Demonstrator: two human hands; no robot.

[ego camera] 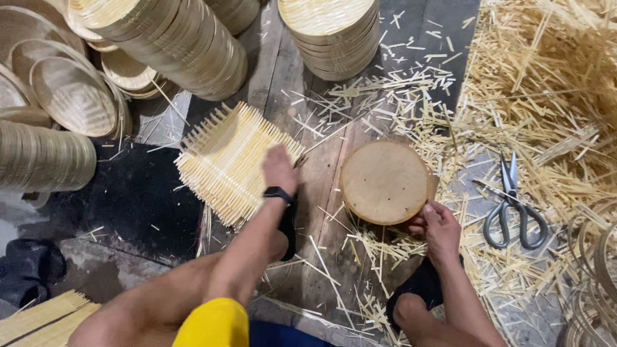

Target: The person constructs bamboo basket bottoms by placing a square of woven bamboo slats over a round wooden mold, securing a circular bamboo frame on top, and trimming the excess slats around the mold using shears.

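My left hand (280,168) rests on the near right edge of a square woven bamboo mat (228,160) with loose strip ends, lying on the floor. A dark band sits on that wrist. My right hand (439,226) grips the near right rim of a round wooden disc-shaped block (384,181), which stands on the wooden floor planks between my knees.
Grey-handled scissors (513,209) lie right of the block among bamboo offcuts (546,96). Stacks of round woven bamboo trays (173,38) and another stack (331,32) stand at the back. Bamboo hoops (594,270) lie at far right, bundled strips (38,318) at bottom left.
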